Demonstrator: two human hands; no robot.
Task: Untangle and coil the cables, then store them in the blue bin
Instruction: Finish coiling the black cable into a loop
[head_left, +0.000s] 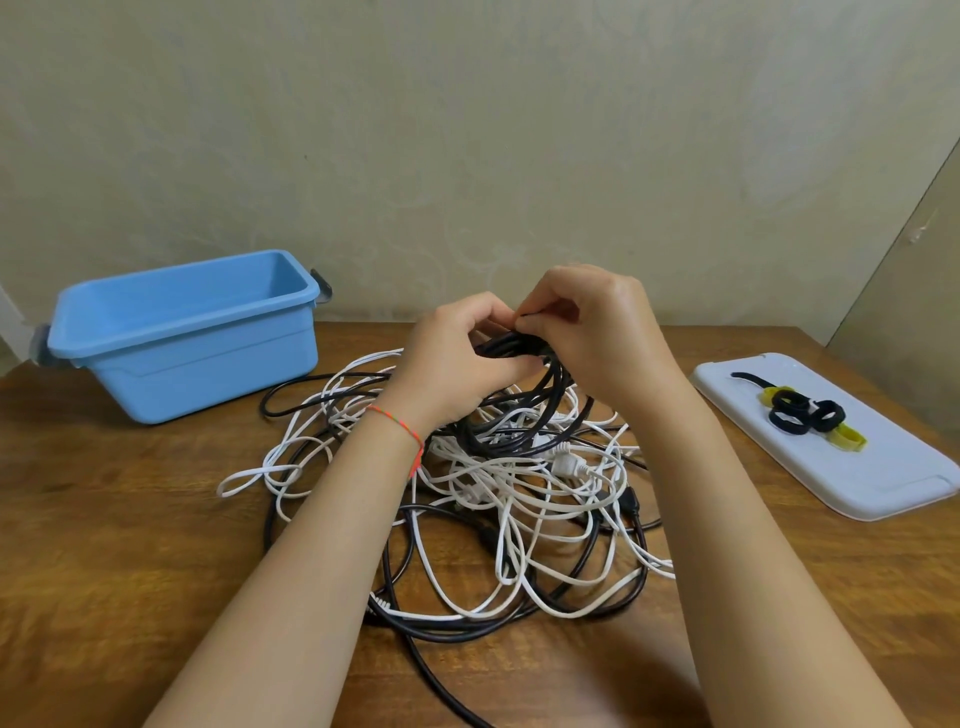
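A tangle of white and black cables (519, 499) lies spread on the wooden table in front of me. Above it I hold up a coil of black cable (524, 410). My left hand (457, 358) grips the top of the coil, fingers curled round its strands. My right hand (587, 322) pinches something thin and dark at the top of the same coil; what it is I cannot tell. The blue bin (156, 364) stands at the back left with nothing in it.
A white lid (883, 467) lies at the right and carries several black and yellow cable ties (802, 413). A wall rises right behind the table. Bare wood shows at the front left and between the tangle and the lid.
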